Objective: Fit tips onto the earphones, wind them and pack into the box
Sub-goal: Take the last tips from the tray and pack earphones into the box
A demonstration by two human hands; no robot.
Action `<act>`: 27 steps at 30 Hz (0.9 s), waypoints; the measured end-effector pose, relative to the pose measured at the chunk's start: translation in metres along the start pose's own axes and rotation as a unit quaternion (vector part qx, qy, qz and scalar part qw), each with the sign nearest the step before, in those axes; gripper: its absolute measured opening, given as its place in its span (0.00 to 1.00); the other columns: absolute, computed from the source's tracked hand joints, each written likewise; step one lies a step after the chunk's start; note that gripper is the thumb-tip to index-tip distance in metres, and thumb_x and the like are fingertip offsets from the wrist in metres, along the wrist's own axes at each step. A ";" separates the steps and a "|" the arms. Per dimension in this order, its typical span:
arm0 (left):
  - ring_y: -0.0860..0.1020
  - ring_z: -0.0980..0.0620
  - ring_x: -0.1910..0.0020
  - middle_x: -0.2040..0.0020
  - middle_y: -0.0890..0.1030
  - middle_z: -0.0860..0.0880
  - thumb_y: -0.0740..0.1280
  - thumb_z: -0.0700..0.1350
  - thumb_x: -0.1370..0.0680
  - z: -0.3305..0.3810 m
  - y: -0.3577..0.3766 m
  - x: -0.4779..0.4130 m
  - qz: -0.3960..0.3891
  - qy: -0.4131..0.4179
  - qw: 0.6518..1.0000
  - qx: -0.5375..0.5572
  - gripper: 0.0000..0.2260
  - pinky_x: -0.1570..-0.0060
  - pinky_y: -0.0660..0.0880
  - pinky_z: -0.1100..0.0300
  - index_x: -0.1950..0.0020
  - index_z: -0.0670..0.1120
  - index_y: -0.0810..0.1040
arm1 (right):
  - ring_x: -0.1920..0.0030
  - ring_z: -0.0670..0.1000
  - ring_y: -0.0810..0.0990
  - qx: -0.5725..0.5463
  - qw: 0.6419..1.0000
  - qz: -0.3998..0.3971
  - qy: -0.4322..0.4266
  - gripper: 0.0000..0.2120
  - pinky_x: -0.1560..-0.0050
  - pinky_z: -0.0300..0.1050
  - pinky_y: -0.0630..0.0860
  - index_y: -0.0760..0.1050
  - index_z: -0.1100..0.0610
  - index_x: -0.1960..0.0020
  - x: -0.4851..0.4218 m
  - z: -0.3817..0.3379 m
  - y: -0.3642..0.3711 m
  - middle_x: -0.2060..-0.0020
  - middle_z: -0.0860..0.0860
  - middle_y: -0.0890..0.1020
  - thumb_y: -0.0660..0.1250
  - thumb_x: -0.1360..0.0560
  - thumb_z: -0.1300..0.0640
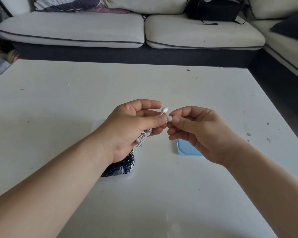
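My left hand (132,127) holds white earphones above the table; their bundled cord (143,137) hangs from my palm and one white earbud (165,109) sticks up past my fingertips. My right hand (198,133) pinches a small white tip (169,118) between thumb and forefinger, right against the left thumb. A clear box (126,170) with dark blue and black cords inside lies on the table under my left wrist, mostly hidden. A light blue lid (187,148) lies flat under my right hand.
The white table (76,100) has a few small specks and scuffs. A cream sofa (144,31) runs along the far edge and down the right side, with a black bag (213,9) on it.
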State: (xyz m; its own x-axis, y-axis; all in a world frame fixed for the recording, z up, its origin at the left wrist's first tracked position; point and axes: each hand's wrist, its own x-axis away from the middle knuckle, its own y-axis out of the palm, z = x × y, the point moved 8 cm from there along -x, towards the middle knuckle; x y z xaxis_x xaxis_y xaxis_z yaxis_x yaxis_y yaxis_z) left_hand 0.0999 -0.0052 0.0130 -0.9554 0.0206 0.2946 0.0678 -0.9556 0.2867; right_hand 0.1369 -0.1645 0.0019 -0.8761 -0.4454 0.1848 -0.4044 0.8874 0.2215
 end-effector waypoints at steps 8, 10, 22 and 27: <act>0.85 0.49 0.59 0.55 0.86 0.45 0.75 0.32 0.25 -0.004 -0.012 -0.006 0.048 0.015 0.999 -0.013 0.16 0.55 0.83 0.60 0.38 0.40 0.81 | 0.58 0.56 0.84 0.007 0.999 0.025 0.033 0.09 0.57 0.46 0.83 0.82 0.69 0.45 0.000 0.011 0.001 0.56 0.62 0.85 0.67 0.20 0.65; 0.85 0.49 0.59 0.55 0.87 0.44 0.75 0.33 0.25 -0.005 -0.012 -0.006 0.051 0.015 0.998 -0.020 0.16 0.55 0.83 0.60 0.39 0.40 0.82 | 0.58 0.57 0.84 0.010 0.999 0.030 0.035 0.10 0.57 0.46 0.82 0.82 0.69 0.46 0.000 0.012 0.001 0.56 0.62 0.85 0.69 0.21 0.63; 0.87 0.47 0.58 0.56 0.88 0.46 0.74 0.34 0.23 0.004 -0.050 0.009 0.146 0.033 0.974 -0.170 0.11 0.60 0.84 0.55 0.44 0.46 0.83 | 0.65 0.51 0.84 0.227 0.969 0.072 0.072 0.08 0.58 0.48 0.85 0.84 0.58 0.53 -0.002 0.029 0.028 0.59 0.55 0.87 0.70 0.21 0.54; 0.85 0.51 0.64 0.53 0.86 0.45 0.73 0.33 0.23 0.003 -0.102 0.017 0.237 0.034 0.942 -0.237 0.12 0.58 0.86 0.52 0.42 0.46 0.82 | 0.66 0.54 0.87 0.342 0.929 0.059 0.127 0.24 0.54 0.55 0.85 0.74 0.53 0.34 -0.008 0.074 0.061 0.63 0.52 0.85 0.70 0.23 0.41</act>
State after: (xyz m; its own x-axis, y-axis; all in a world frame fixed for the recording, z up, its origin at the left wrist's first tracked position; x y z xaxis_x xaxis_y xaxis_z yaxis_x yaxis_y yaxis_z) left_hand 0.0773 0.0931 -0.0081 -0.8679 -0.4438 0.2232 0.3697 -0.8771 -0.3065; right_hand 0.1001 -0.0984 -0.0569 -0.8696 -0.2774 0.4085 -0.4585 0.7607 -0.4595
